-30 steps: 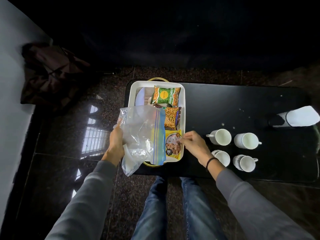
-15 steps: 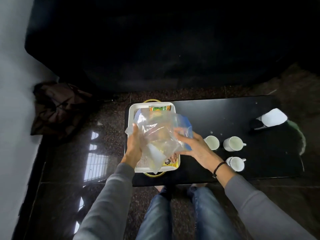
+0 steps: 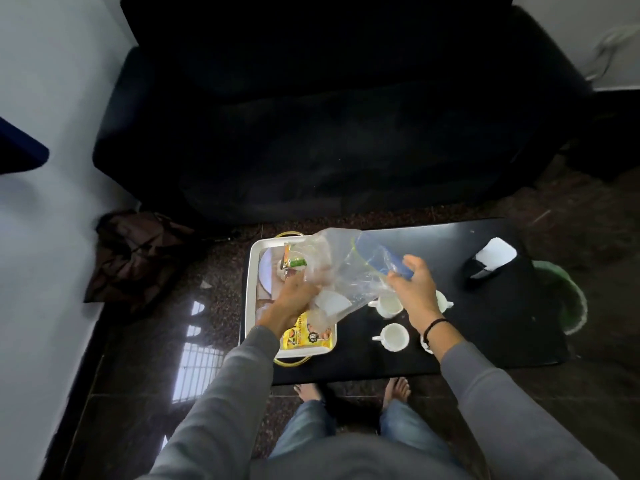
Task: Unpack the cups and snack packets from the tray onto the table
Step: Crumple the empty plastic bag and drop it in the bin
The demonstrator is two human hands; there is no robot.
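Observation:
A clear zip bag (image 3: 349,271) with a blue seal strip hangs over the white tray (image 3: 252,289) and the black table (image 3: 485,327). My left hand (image 3: 289,301) grips its lower crumpled end above the tray. My right hand (image 3: 412,289) pinches the blue seal end over the table. In the tray lie a yellow snack packet (image 3: 304,337) near the front and a green and orange packet (image 3: 294,261) at the back, both partly hidden by the bag. Several white cups (image 3: 393,337) stand on the table to the right of the tray, some behind my right wrist.
A black and white object (image 3: 488,259) lies at the table's far right. A green bin (image 3: 568,299) stands beyond the table's right end. A dark sofa (image 3: 329,116) fills the back; a brown bag (image 3: 138,251) sits on the floor at left. My bare feet are under the table's front edge.
Both hands have lifted the zip bag higher and carried it to the right, toward the cups. My right hand, earlier at the yellow packet, now holds the bag's seal. The camera has tilted up.

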